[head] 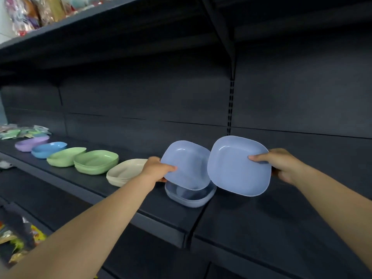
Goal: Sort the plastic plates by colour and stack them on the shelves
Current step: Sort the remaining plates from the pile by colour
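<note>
- Nearest me, both forearms reach in over the shelf (141,200); left hand (156,169) pinches the near-left edge of one blue plate (186,164), thumb on the upper face, fingers hidden beneath; right hand (281,165) pinches the right rim of a second blue plate (238,167) the same way, thumb on top.
- Both plates are held tilted, faces toward me, rims overlapping or just touching; I cannot tell which.
- Directly below the left plate, a grey-blue stack (190,196) sits at the shelf's front edge; I judge it the home for these two.
- Handling, my judgement: thin moulded plastic; light, since a one-sided rim pinch carries each; stiff enough not to sag; smooth, so likely slippery; not fragile.
- Best hold: the raised rim at mid-side, thumb over, fingers under; the rounded corners should nest on the stack.
- Further left along the shelf: cream stack (125,172); green stack (96,162); a second green pile (65,157); blue stack (49,149); purple stack (32,142).
- Furthest: packaged goods (24,131); blurred.
</note>
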Motion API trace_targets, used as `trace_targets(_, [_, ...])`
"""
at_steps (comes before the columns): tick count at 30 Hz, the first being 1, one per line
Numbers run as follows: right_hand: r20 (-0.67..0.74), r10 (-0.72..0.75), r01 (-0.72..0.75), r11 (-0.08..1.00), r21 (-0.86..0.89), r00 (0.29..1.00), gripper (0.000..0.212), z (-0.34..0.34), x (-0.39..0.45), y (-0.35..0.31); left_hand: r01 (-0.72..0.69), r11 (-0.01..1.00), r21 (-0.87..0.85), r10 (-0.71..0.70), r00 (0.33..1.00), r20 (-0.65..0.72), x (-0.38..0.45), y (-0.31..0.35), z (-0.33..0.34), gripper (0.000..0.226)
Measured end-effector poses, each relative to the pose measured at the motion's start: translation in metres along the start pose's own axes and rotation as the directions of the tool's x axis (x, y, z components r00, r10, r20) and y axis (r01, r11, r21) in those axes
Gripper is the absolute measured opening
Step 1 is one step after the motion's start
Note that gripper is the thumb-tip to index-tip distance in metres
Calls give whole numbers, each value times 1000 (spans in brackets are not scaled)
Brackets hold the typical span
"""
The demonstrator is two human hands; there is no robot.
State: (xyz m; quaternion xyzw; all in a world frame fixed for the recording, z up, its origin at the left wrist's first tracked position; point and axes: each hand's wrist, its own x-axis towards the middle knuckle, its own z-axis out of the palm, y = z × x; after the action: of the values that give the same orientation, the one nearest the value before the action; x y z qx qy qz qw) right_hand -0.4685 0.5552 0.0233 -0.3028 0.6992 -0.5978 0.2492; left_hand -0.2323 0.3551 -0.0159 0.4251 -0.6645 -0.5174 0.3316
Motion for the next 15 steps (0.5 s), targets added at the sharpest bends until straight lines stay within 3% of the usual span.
trace_targets(3, [-9, 13, -12, 1000, 28, 1000, 28, 17, 19, 0, 10, 995, 95, -13, 999, 33, 27, -13, 3, 35])
trace_targets(7, [-23, 48, -47, 998, 31, 999, 35, 31, 32, 7, -33, 939, 342, 6, 997, 79, 47, -33, 3, 44])
trace_targets(11, [-71, 82, -81, 997, 4, 994, 34, 39, 38, 18, -75, 941, 329, 2, 977, 215, 60, -41, 4, 28])
trace_targets(15, [-124, 144, -143, 990, 19, 982, 27, 44, 37, 28, -75, 982, 174, 4, 927, 376, 66, -49, 7, 52])
